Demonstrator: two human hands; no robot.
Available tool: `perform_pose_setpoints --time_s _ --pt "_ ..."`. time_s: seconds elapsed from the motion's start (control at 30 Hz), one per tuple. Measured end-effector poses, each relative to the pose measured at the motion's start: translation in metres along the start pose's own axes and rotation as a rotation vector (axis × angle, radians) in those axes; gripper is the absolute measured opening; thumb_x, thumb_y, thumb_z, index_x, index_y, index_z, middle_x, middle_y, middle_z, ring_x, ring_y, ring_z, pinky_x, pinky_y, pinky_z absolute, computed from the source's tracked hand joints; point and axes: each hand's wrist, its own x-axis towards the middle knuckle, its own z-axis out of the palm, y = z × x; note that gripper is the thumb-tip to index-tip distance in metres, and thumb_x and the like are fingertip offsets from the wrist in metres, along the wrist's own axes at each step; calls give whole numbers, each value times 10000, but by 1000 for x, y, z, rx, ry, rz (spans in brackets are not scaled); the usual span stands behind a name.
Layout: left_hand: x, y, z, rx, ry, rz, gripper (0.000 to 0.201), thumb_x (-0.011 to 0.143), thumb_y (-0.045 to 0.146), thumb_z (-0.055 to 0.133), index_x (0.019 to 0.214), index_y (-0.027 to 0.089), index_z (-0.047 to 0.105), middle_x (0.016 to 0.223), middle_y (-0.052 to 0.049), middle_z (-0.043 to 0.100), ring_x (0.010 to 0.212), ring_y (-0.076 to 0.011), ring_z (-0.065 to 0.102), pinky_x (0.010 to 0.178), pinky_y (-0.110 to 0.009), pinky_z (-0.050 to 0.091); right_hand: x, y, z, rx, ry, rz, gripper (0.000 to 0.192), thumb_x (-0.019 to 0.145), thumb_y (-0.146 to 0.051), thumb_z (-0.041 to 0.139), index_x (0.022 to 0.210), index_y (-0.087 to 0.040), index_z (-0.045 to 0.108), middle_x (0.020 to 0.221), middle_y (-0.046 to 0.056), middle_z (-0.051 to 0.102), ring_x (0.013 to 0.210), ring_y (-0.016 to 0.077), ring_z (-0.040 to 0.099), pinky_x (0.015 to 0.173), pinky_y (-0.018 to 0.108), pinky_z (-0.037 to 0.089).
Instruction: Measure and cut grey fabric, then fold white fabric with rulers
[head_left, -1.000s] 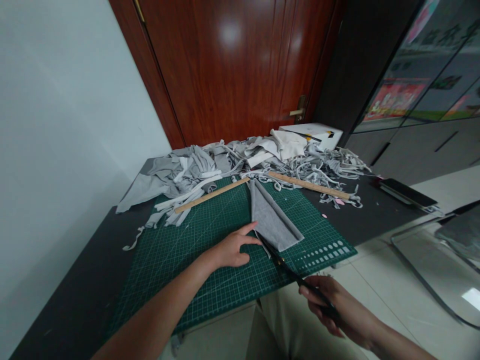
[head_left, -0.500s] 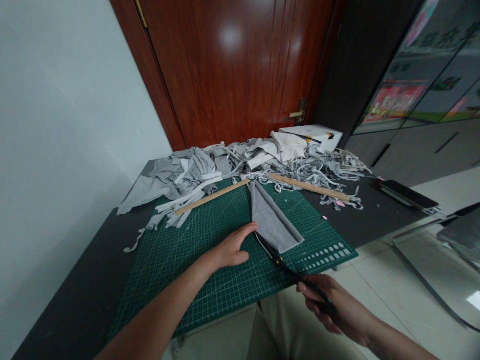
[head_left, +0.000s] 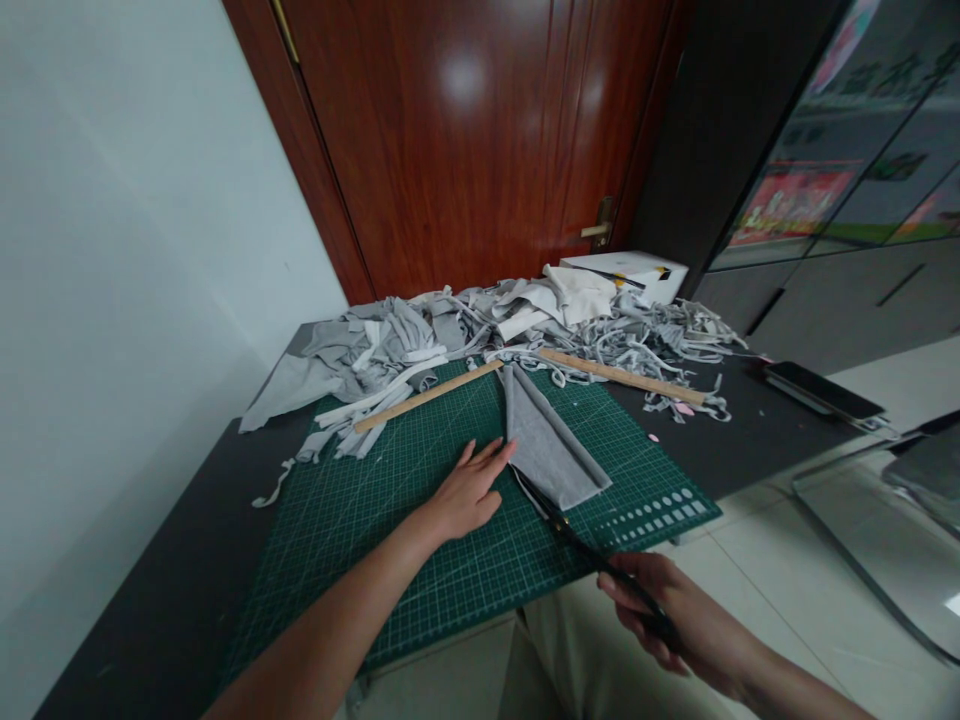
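A folded grey cloth strip (head_left: 544, 445) lies on the green cutting mat (head_left: 375, 520). My left hand (head_left: 465, 493) rests flat on the mat with fingers apart, its fingertips touching the cloth's left edge. My right hand (head_left: 664, 615) grips the handles of black scissors (head_left: 570, 535) off the table's front edge. The blades point up-left, and their tips are at the cloth's near left edge.
Two wooden rulers (head_left: 424, 396) (head_left: 619, 376) lie at the mat's far edge. Behind them is a heap of grey and white cloth scraps (head_left: 480, 330) and a white box (head_left: 626, 272). A phone (head_left: 821, 391) lies at the right. A wooden door (head_left: 465, 140) stands behind the black table (head_left: 150, 600).
My left hand has slid a little forward along the cloth's edge and its fingers have spread. The scissors have barely moved.
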Motion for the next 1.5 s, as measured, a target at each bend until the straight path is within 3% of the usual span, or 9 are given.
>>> perform_pose_setpoints --time_s 0.13,0.4,0.8,1.0,1.33,1.5 --pt "1 -1 2 100 8 -52 783 753 106 421 1487 190 161 1536 -59 235 1424 -204 135 1150 -506 -2 -1 -2 1 2 10 24 447 710 -601 626 755 -215 405 501 -107 411 332 15 314 312 155 171" --pt "1 -10 3 -56 -2 -89 703 782 118 381 1465 215 246 1545 -40 193 1418 -158 161 1163 -450 42 1 1 -2 37 -14 -5 441 704 -581 643 716 -211 404 509 -105 405 324 7 286 305 157 173" --pt "1 -12 6 -65 31 -90 712 757 109 395 1451 230 292 1534 -23 227 1413 -169 188 1166 -463 57 10 -1 -4 168 -20 47 492 656 -609 697 747 -217 414 506 -107 435 333 15 307 301 140 168" --pt "0 -15 5 -172 60 -74 726 761 109 368 1465 253 266 1481 6 353 1411 -158 189 1171 -466 69 14 -4 -4 200 -37 47 509 643 -619 710 760 -218 419 509 -104 438 348 18 301 309 145 166" --pt "0 -19 5 -251 103 -72 780 747 113 366 1495 223 172 1447 -13 419 1404 -192 220 1167 -487 87 14 -13 -4 166 -49 30 539 616 -655 707 749 -208 437 497 -101 436 343 19 314 307 153 161" --pt "0 -20 6 -290 187 -68 793 710 99 393 1480 194 226 1524 -27 278 1415 -209 178 1172 -444 122 15 -11 -3 161 -35 21 560 599 -672 711 748 -209 434 495 -104 438 343 18 325 307 147 168"
